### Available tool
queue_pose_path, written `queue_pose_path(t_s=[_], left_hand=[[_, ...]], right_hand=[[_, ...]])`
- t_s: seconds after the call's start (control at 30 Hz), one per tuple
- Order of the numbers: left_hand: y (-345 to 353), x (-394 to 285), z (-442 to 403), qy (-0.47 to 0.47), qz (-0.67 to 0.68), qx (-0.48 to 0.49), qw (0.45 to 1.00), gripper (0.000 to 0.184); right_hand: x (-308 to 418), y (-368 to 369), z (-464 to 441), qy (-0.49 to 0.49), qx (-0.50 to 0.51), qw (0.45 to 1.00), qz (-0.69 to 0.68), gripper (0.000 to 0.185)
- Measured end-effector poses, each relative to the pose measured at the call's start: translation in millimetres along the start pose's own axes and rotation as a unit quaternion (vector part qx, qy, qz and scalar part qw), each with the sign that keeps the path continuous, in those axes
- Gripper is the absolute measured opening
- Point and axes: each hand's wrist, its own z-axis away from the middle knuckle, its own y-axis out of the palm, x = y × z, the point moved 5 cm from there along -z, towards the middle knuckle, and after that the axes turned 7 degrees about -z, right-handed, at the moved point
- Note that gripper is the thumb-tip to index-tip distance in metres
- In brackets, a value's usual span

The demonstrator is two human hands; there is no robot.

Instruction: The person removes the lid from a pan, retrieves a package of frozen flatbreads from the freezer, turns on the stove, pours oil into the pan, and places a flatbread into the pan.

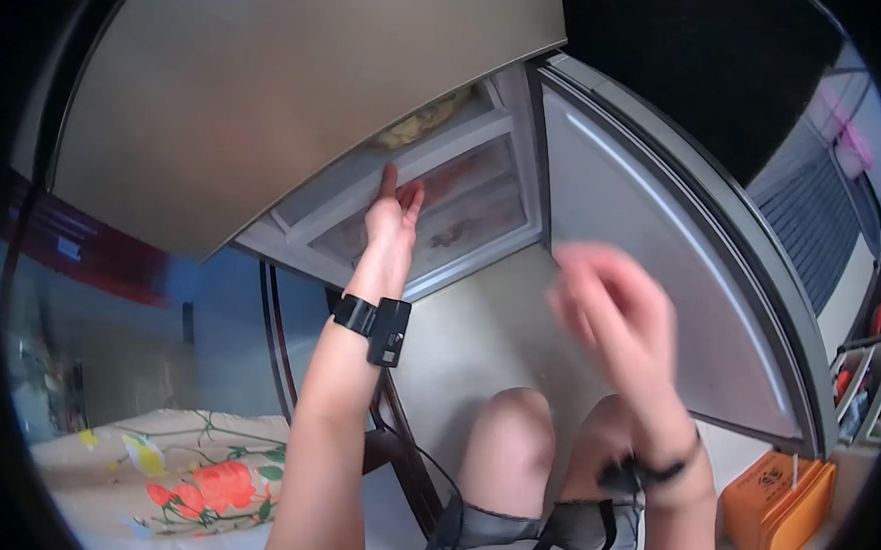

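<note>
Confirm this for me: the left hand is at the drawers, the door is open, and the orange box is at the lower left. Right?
Not quite: the head view shows the orange box at the lower right, near the open door. The left hand is indeed at the drawers.

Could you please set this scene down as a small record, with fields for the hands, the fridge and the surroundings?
Left hand: palm partly showing, thumb apart from fingers, at the drawer fronts; contact unclear
Right hand: blurred, raised near the open door; grip unclear
Fridge: lower compartment open, door at picture right
Drawer contents: pale yellow items at the upper drawer, kind unclear
Left wrist: black strapped device
Lower left: floral cloth
Lower right: orange box
</note>
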Motion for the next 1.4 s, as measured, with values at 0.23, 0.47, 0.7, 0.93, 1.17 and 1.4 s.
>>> queue_pose_path(t_s=[0.23, 0.47, 0.7, 0.93, 1.17, 1.4], left_hand=[[-0.3, -1.8, 3.8, -0.005, -0.044, 0.001, 0.999, 0.033], [-1.2, -2.0, 6.0, -0.007, -0.040, 0.006, 0.999, 0.041], [2.0, -2.2, 9.3, -0.012, -0.050, 0.009, 0.999, 0.038], [4.5, -3.9, 14.7, -0.015, -0.045, -0.025, 0.999, 0.031], [-0.1, 4.2, 36.5, -0.007, -0.031, -0.011, 0.999, 0.042], [3.4, 1.6, 29.3, 0.002, -0.030, 0.007, 1.000, 0.041]], right_hand=[[-70.0, 60.8, -208.7, 0.123, -0.054, 0.985, -0.105, 0.030], [-91.4, 70.9, -265.3, 0.116, -0.119, 0.973, -0.161, 0.018], [-111.2, 62.9, -295.2, 0.085, -0.166, 0.951, -0.248, 0.009], [-113.5, 57.6, -286.2, -0.040, -0.291, 0.956, 0.003, 0.032], [-119.9, 57.8, -253.6, 0.030, -0.298, 0.954, 0.038, 0.037], [-104.7, 66.9, -276.5, 0.198, -0.116, 0.966, -0.120, 0.039]])
